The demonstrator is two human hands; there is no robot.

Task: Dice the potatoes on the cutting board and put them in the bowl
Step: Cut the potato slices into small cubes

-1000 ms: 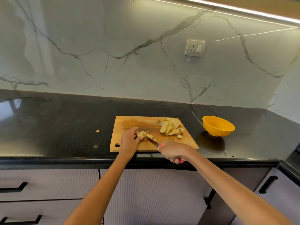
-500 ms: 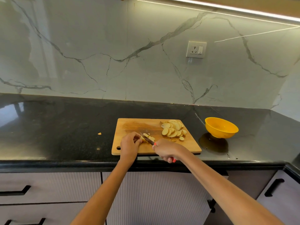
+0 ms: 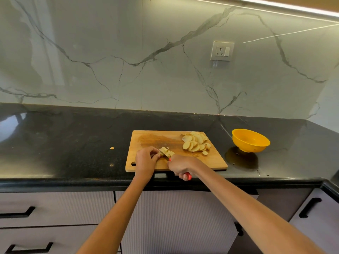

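Small stack of potato pieces (image 3: pixel 166 152) on cutting board (image 3: pixel 146 138), touching left hand (image 3: pixel 145 160) fingertips, which curl to pin it. Right hand (image 3: pixel 180 165) wrapped round red-handled knife (image 3: pixel 187 176), blade angled into pieces. Potato slices (image 3: pixel 195 143) piled far right of board. Yellow bowl (image 3: pixel 250 141) apart, on counter (image 3: pixel 64 143).

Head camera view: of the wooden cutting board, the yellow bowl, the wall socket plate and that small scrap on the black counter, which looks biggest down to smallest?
1. Wooden cutting board
2. Yellow plastic bowl
3. White wall socket plate, though it sits farther away
4. Small pale scrap
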